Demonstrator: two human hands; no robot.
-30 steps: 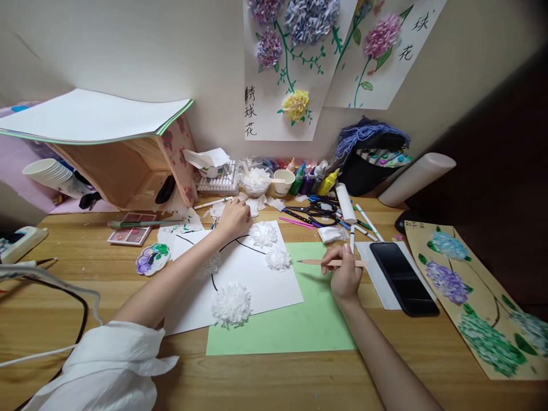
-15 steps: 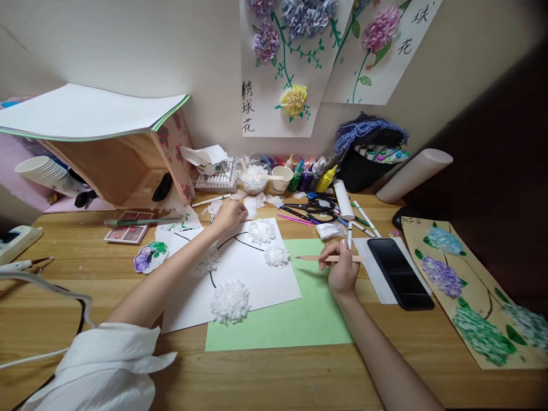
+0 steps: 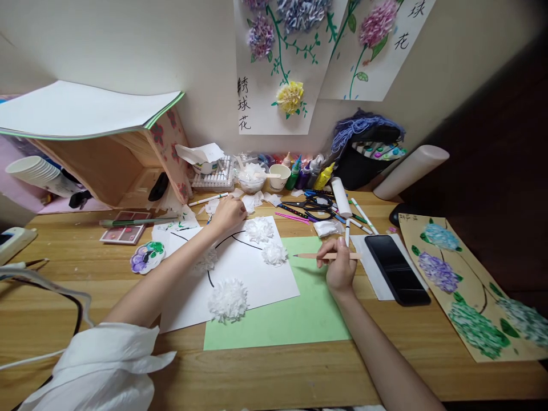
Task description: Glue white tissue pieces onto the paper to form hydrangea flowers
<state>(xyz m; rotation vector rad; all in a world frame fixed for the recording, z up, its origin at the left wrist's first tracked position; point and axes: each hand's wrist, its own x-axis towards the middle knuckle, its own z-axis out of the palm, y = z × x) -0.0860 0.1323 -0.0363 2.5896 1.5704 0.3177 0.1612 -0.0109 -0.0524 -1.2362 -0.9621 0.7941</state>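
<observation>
My right hand [image 3: 339, 265] is closed round a wooden pencil [image 3: 306, 256], its tip pointing left above the green sheet [image 3: 317, 308]. My left hand [image 3: 230, 214] rests at the top edge of the white paper [image 3: 265, 282], fingers curled; whether they hold anything is hidden. On the white paper are black curved lines and several fluffy white paper flowers, one large [image 3: 228, 299] near the bottom and a small one [image 3: 274, 254] at the right edge. My left forearm crosses over the paper and partly covers another flower [image 3: 206, 260].
Scissors [image 3: 319, 206], markers and a white roll [image 3: 341, 197] lie behind the papers. A phone [image 3: 397, 268] and a flower picture [image 3: 479, 297] are at the right. A paint palette [image 3: 146, 257] and a cable [image 3: 83, 297] lie left. Paint bottles [image 3: 303, 174] stand by the wall.
The whole view has shifted slightly, so things appear a little further left. Both hands keep nearly the same places over the papers, and the pencil is still in my right hand.
</observation>
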